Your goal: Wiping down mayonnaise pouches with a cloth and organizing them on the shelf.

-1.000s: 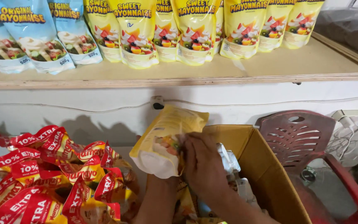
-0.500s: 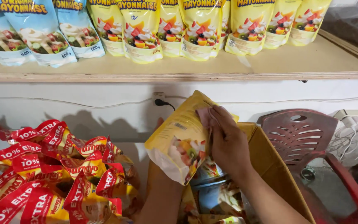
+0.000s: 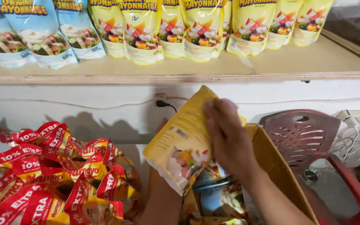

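Yellow mayonnaise pouch [image 3: 184, 143] held above cardboard box [image 3: 271, 166], below shelf [image 3: 180, 71]. Our right hand [image 3: 226, 137] fingers clasp its face; left hand [image 3: 161, 125] behind it, grip hidden. We judge pouch soft, heavyish, slick; hold by edges.

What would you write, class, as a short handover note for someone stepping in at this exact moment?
Right hand: gripping the front of a yellow pouch, tilted above the cardboard box.
Left hand: only the forearm shows, behind the pouch; its grip is hidden.
Shelf: blue pouches left, yellow pouches right, upright in a row.
Done: one pouch lifted clear of the box.
Left: more pouches lie in the box; the held one is not yet on the shelf.
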